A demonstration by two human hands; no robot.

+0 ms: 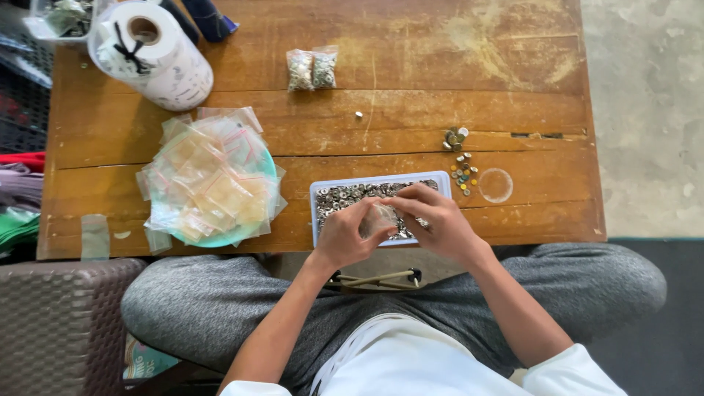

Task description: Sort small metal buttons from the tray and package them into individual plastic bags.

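Note:
My left hand (343, 236) and my right hand (433, 220) meet over a white rectangular tray (442, 178) filled with small metal fasteners. Both hands pinch a small clear plastic bag (378, 218) between them, just above the tray's near edge. The bag's contents are hard to make out. The tray sits at the near edge of a worn wooden table (411, 66).
A heap of empty clear zip bags (209, 176) lies on a turquoise plate left of the tray. Two filled bags (312, 69) lie at the far middle. Loose small parts (459, 160) and a clear round lid (496, 185) lie right. A tape roll (150, 53) stands far left.

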